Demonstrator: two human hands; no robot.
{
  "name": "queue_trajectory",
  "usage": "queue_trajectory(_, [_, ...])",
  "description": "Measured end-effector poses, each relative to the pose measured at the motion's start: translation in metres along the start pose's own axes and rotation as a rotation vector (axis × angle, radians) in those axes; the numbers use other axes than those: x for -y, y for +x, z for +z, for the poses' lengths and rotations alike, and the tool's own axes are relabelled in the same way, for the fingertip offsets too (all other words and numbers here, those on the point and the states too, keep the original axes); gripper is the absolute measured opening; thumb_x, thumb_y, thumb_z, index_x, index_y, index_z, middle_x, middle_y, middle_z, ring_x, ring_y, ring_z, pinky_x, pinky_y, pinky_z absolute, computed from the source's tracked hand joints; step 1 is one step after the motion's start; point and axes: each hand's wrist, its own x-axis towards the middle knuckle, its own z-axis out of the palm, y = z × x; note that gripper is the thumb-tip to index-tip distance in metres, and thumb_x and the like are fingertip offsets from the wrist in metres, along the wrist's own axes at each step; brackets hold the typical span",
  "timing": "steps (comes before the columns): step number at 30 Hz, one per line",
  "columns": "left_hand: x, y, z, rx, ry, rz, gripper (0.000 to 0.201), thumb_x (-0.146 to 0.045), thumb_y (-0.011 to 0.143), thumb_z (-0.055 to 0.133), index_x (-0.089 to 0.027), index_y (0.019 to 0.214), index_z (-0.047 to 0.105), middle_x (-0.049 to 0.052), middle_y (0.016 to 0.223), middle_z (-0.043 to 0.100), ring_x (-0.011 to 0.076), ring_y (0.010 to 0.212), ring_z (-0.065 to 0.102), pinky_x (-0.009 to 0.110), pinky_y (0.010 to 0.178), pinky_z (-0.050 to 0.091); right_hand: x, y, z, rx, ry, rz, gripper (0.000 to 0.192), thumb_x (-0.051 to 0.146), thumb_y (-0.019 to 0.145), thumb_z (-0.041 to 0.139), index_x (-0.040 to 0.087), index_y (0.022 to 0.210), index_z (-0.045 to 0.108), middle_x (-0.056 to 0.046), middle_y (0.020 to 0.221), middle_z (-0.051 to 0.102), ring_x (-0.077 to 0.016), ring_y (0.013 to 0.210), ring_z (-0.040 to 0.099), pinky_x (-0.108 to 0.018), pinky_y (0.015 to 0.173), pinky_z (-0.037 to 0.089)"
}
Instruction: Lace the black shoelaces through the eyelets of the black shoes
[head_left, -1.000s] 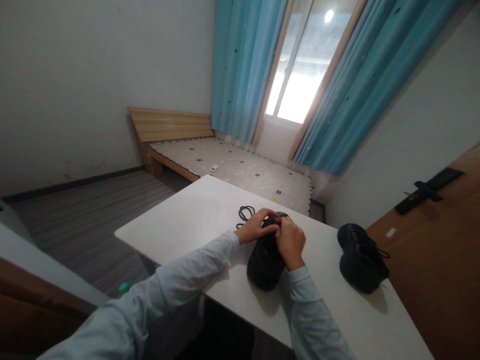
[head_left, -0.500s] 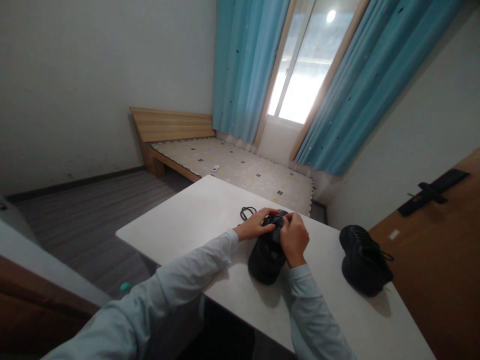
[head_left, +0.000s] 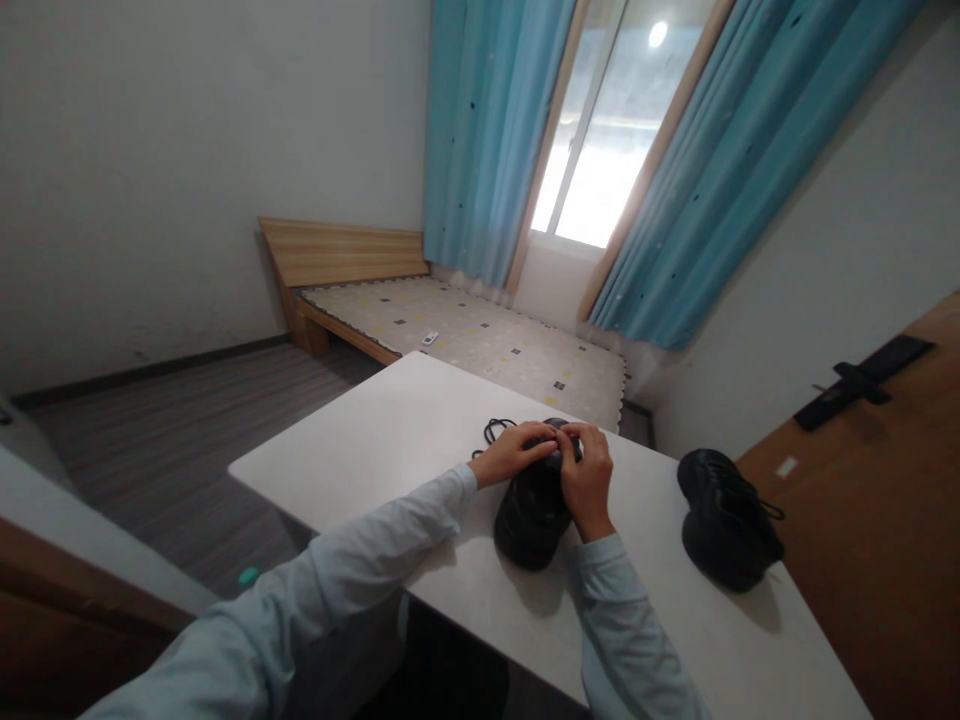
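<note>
A black shoe [head_left: 531, 515] lies on the white table [head_left: 390, 430] in front of me, toe pointing away. My left hand [head_left: 510, 455] rests on its far left side, fingers bent over the upper. My right hand [head_left: 587, 475] grips the far right side, fingertips meeting the left hand's over the toe end. A loose black lace [head_left: 491, 432] lies in a coil on the table just beyond my left hand. Both forearms wear light blue sleeves.
A second black shoe [head_left: 726, 532] stands near the table's right edge. Beyond the table is a low wooden bed [head_left: 465, 335] with a patterned mattress, blue curtains [head_left: 487, 130] and a window. A brown door with a black handle [head_left: 855, 385] is at the right.
My right hand has shifted from the shoe's middle up toward its far end. The shoe turned slightly under both hands. The other shoe and the lace stayed put.
</note>
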Motion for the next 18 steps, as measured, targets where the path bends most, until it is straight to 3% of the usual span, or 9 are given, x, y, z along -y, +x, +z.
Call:
queue_trajectory(6, [-0.010, 0.004, 0.003, 0.006, 0.018, -0.061, 0.024, -0.030, 0.086, 0.050, -0.015, 0.090, 0.068, 0.004, 0.093, 0.070, 0.0161, 0.091, 0.061, 0.026, 0.088, 0.044, -0.002, -0.001, 0.000, -0.053, 0.024, 0.105, 0.022, 0.030, 0.089, 0.037, 0.017, 0.093, 0.054, -0.009, 0.094, 0.060, -0.0203, 0.091, 0.051, -0.033, 0.085, 0.039])
queue_trajectory(10, [-0.021, 0.016, -0.003, 0.001, 0.051, -0.133, 0.028, -0.032, 0.086, 0.048, -0.014, 0.081, 0.069, 0.002, 0.085, 0.070, 0.0144, 0.084, 0.061, 0.023, 0.081, 0.044, -0.014, 0.000, 0.006, -0.181, 0.076, 0.355, 0.019, 0.020, 0.077, 0.041, 0.017, 0.093, 0.052, -0.009, 0.096, 0.056, -0.0224, 0.091, 0.050, -0.036, 0.086, 0.038])
queue_trajectory(14, [-0.027, 0.034, -0.008, -0.010, 0.029, -0.125, 0.032, -0.033, 0.088, 0.044, -0.013, 0.082, 0.069, 0.002, 0.084, 0.070, 0.0132, 0.083, 0.062, 0.021, 0.077, 0.044, -0.026, 0.001, 0.014, -0.192, 0.377, 0.682, 0.024, 0.020, 0.065, 0.045, 0.020, 0.089, 0.049, -0.005, 0.088, 0.053, -0.0210, 0.086, 0.052, -0.034, 0.080, 0.042])
queue_trajectory(18, [-0.025, 0.051, -0.002, 0.013, 0.045, -0.117, 0.032, -0.035, 0.088, 0.045, -0.013, 0.086, 0.068, 0.003, 0.083, 0.071, 0.0126, 0.080, 0.063, 0.019, 0.074, 0.044, -0.030, 0.004, 0.008, -0.114, 0.494, 0.769, 0.026, 0.023, 0.060, 0.050, 0.020, 0.085, 0.050, -0.002, 0.077, 0.055, -0.0174, 0.070, 0.055, -0.028, 0.062, 0.045])
